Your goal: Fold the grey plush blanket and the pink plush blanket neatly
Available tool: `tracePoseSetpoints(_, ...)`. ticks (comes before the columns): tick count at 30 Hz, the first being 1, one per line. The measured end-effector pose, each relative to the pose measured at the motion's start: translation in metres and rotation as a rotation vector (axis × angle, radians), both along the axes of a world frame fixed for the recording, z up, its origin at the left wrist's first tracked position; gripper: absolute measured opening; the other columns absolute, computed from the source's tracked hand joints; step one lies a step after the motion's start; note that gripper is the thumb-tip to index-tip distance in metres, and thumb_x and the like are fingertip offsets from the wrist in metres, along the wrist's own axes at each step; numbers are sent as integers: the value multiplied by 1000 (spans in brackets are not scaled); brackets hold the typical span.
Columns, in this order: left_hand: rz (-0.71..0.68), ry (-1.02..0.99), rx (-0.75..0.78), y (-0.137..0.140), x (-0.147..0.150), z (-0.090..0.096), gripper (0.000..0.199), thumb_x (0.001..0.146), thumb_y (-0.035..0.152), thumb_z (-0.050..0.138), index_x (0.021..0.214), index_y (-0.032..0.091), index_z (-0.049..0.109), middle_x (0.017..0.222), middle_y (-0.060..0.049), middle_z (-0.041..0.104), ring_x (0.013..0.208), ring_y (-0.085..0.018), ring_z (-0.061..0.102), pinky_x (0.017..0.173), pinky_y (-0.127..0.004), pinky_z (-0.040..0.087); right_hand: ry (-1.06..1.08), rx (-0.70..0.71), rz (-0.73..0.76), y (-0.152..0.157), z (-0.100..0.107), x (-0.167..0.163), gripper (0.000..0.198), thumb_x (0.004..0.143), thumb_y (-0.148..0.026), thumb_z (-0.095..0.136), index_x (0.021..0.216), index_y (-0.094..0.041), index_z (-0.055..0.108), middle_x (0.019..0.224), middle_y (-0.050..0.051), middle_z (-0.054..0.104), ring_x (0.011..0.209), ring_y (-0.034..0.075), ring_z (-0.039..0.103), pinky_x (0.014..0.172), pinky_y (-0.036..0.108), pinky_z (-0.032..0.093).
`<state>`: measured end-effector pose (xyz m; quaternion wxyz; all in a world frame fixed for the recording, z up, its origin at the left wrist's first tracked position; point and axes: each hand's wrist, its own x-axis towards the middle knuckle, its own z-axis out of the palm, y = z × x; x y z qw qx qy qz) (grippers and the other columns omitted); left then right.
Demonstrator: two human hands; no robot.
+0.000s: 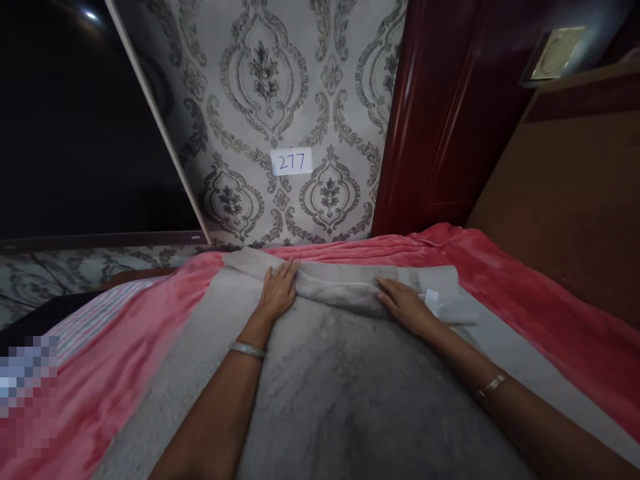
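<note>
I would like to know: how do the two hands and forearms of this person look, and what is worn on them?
Both hands are bare, without gloves, and no sleeve shows on either forearm. Above the left hand, the wrist wears a smooth, pale greyish bangle. Above the right hand sits a shiny, silvery bracelet; its finer detail is too blurred to tell.

Left forearm (215,407) bare, pale grey band-like bangle (249,349); right forearm (540,427) bare, slimmer shiny silvery bracelet (494,383).
</note>
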<state>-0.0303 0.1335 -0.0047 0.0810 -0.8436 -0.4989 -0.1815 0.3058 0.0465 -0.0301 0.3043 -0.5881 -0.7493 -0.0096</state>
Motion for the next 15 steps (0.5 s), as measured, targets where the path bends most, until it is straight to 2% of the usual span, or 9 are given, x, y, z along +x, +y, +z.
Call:
tracePoseSetpoints(3, -83, 51, -55, -3, 5, 3, 81, 79, 8, 43, 158, 18, 32, 165, -10, 35, 153, -27, 29, 125, -60, 16, 21, -39, 36, 3, -1, -18, 37, 96, -32, 44, 123, -18, 65, 109, 14, 71, 102, 27, 66, 93, 43, 52)
tracePoseSetpoints(5, -110, 70, -84, -4, 8, 5, 83, 77, 5, 43, 158, 17, 32, 163, -11, 38, 153, -28, 28, 125, -62, 14, -8, 40, 68, -7, 2, -26, 28, 93, -25, 48, 112, -18, 67, 98, 12, 68, 94, 26, 65, 86, 40, 53)
tracePoseSetpoints(8, -165, 69, -43, -5, 13, 5, 81, 75, 4, 46, 155, 17, 36, 161, -13, 41, 153, -30, 28, 124, -64, 12, -111, 181, 174, -31, 5, -33, 18, 88, -16, 49, 97, -19, 64, 92, 10, 64, 89, 24, 61, 79, 36, 51)
tracePoseSetpoints(10, -229, 70, -8, -5, 16, 4, 73, 74, 4, 49, 146, 20, 48, 151, -13, 52, 149, -30, 34, 124, -63, 12, -162, 204, 241, -43, 4, -34, 18, 87, -13, 48, 95, -20, 63, 89, 9, 63, 84, 23, 60, 74, 34, 49)
tracePoseSetpoints(12, -253, 82, 6, -4, 17, 5, 56, 74, 6, 52, 128, 21, 61, 131, -13, 65, 136, -30, 48, 123, -60, 15, -179, 161, 274, -47, 1, -33, 19, 89, -14, 46, 97, -20, 62, 89, 8, 64, 82, 22, 61, 72, 32, 50)
tracePoseSetpoints(15, -183, 93, 7, -5, 15, 8, 34, 76, 10, 54, 107, 21, 65, 106, -11, 68, 112, -28, 60, 119, -54, 24, -151, 84, 268, -43, -4, -27, 21, 93, -22, 45, 103, -20, 63, 93, 9, 67, 86, 23, 64, 75, 34, 52)
